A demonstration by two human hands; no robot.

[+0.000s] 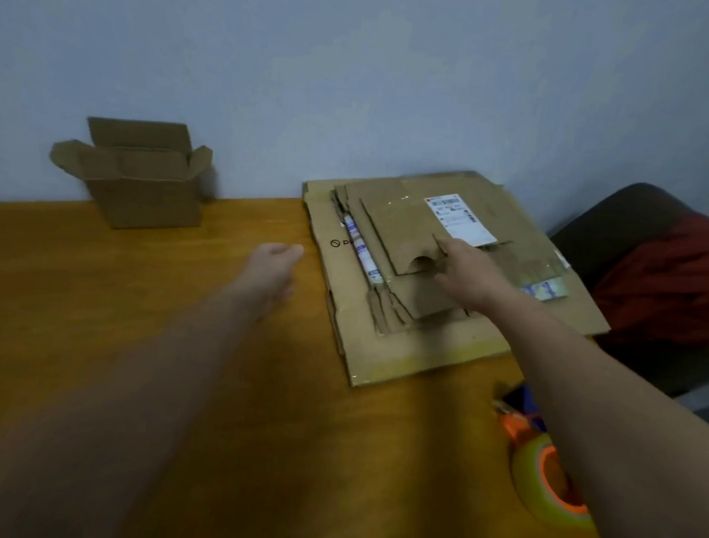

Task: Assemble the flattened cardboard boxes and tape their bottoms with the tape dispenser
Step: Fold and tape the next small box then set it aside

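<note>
A stack of flattened cardboard boxes (406, 345) lies on the right half of the wooden table (127, 336). The top piece (394, 225) carries a white shipping label (460, 217). My right hand (469, 273) reaches over the stack, its fingers stretched out onto the top piece just below the label. My left hand (275, 262) hovers over the table left of the stack, blurred, holding nothing. An orange tape dispenser (548, 475) with a yellowish roll lies at the table's right edge, partly hidden under my right forearm. An assembled box (139, 184) stands at the far left with its top flaps open.
A pale wall runs behind the table. A dark chair (628, 214) with a red cloth (674, 277) on it stands to the right, beyond the table's edge. The stack overhangs the table's far right corner.
</note>
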